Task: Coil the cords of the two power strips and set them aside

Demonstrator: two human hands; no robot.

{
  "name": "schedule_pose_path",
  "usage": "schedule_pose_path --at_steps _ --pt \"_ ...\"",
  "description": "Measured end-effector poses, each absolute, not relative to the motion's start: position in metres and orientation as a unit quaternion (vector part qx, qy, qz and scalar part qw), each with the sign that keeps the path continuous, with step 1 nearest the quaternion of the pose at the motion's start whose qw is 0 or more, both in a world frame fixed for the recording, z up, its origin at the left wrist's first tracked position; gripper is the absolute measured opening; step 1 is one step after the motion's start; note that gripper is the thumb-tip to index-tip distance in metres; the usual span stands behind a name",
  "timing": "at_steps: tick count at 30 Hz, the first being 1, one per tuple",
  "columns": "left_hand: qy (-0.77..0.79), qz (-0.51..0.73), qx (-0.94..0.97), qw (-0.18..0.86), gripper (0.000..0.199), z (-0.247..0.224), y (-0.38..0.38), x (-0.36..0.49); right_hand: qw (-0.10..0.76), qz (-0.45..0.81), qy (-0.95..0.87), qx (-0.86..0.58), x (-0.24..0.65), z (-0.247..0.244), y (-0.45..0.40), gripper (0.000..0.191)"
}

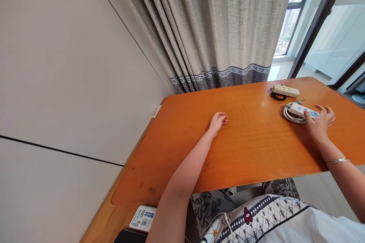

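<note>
My left hand (218, 122) rests on the middle of the orange-brown wooden table (182, 148), its fingers loosely curled together, with nothing visible in them. On the right, my right hand (319, 123) is at a white power strip (298, 109) with blue socket faces. The thumb overlaps the strip's near side, while the other fingers spread past its right end, apart from the thumb. Coiled white cable (293, 119) lies against the strip's left end, with its plug (300, 101) behind. Farther back sits a cream power strip (286, 90) with a black cable (278, 96).
A grey curtain (228, 26) hangs behind the table, and a pale panel (71, 64) borders its left side. A white labelled box (143, 218) and a dark object (129, 236) lie lower, beside my left arm. Glass doors stand at the right.
</note>
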State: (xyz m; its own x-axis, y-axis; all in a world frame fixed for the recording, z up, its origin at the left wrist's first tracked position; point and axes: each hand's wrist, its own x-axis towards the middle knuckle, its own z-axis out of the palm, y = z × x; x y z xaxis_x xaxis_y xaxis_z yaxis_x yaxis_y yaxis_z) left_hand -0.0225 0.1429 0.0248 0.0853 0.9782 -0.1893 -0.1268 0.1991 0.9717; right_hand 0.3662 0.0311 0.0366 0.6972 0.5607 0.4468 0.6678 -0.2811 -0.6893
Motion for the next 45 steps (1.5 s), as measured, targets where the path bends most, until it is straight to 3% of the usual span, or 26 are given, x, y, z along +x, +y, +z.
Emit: schedule_pose_path --at_steps 3,5,12,18,22,32,45 --pt "0.495 0.485 0.431 0.578 0.005 0.024 0.141 -0.021 0.491 -0.077 -0.503 -0.707 0.326 0.050 0.032 0.050" --pt "0.494 0.503 0.430 0.564 0.005 0.023 0.140 -0.021 0.510 -0.025 -0.579 -0.635 0.291 0.057 0.036 0.042" --pt "0.503 0.551 0.406 0.528 0.031 0.022 0.143 -0.028 0.544 0.326 -0.640 -0.435 0.176 0.062 0.061 0.026" --pt "0.497 0.562 0.407 0.521 0.036 0.020 0.144 -0.030 0.348 0.250 -0.787 -0.443 0.166 0.037 0.072 0.012" --pt "0.494 0.561 0.419 0.515 0.037 0.018 0.143 -0.029 0.252 0.283 -0.791 -0.481 0.175 0.023 0.076 0.014" --pt "0.498 0.503 0.493 0.506 0.036 0.009 0.128 -0.023 0.213 0.281 -0.788 -0.504 0.171 0.023 0.082 0.015" --pt "0.439 0.435 0.684 0.387 0.044 0.013 0.106 -0.045 0.159 0.240 -0.818 -0.497 0.168 0.032 0.076 0.017"
